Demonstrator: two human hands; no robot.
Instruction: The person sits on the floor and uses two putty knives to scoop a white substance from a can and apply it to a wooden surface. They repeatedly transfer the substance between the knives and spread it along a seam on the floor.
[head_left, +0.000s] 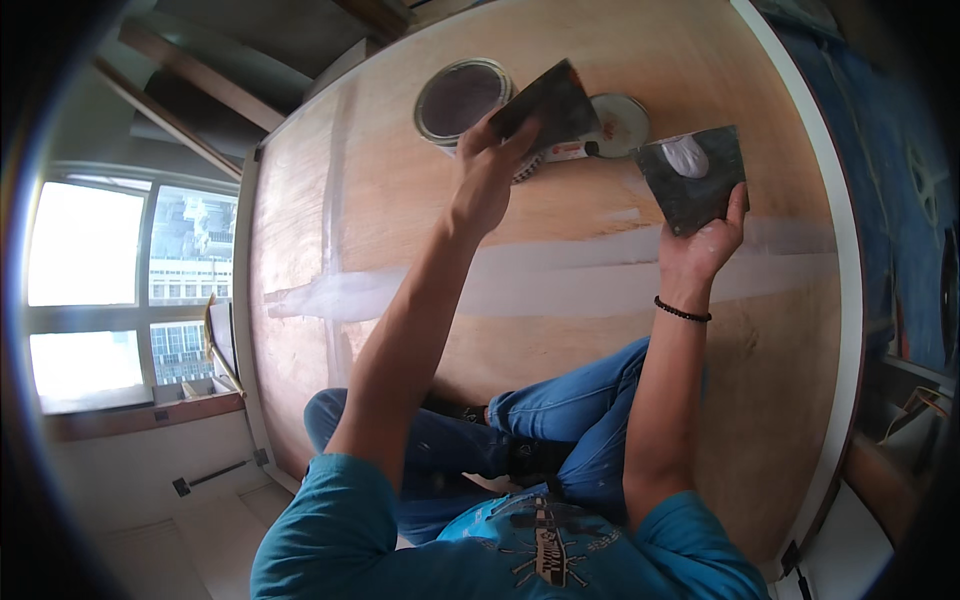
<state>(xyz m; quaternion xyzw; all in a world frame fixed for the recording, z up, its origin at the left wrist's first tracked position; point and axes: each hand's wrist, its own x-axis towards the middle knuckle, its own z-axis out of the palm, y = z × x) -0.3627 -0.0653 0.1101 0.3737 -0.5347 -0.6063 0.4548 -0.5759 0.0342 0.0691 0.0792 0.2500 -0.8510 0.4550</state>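
My left hand (484, 176) grips a dark rectangular spreader plate (551, 105), which is angled up to the right beside a round metal can (461, 101) of greyish-mauve filler. In my right hand (701, 244) is a second dark flat plate (701, 195), carrying a smooth lump of pale filler (685, 156) near its upper edge. The two plates are apart. Partly behind the left plate lie a round lid (622, 124) with reddish smears and a small white-and-red labelled tube (566, 151) with a black cap.
I sit cross-legged on a large plywood panel (765, 360) with a white raised rim (847, 300). Pale filler bands (540, 281) cross it. A window (142, 277) and wooden beams (199, 75) stand at left; blue sheeting (847, 165) lies beyond the right rim.
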